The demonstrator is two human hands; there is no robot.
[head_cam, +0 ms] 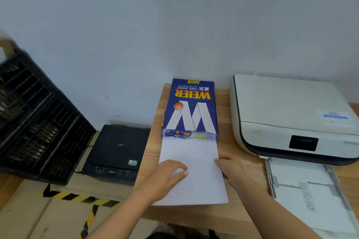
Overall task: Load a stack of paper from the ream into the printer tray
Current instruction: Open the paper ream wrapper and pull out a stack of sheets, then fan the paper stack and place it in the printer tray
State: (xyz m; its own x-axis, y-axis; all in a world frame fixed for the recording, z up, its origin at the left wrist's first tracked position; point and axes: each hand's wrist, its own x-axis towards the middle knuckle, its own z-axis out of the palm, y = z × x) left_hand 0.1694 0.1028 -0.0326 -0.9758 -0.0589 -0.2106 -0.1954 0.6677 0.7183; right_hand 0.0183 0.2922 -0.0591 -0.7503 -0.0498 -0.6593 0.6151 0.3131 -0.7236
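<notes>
A blue ream wrapper lies on the wooden table against the wall, its near end torn open. A stack of white paper sticks out of it toward me. My left hand rests on top of the stack's left side, fingers curled over the sheets. My right hand grips the stack's right edge. To the right stands a white printer with its paper tray pulled out toward me; it looks white inside.
A black printer sits lower at the left of the table, beside a black slatted crate. Cardboard with yellow-black hazard tape lies below. The wall is close behind the ream.
</notes>
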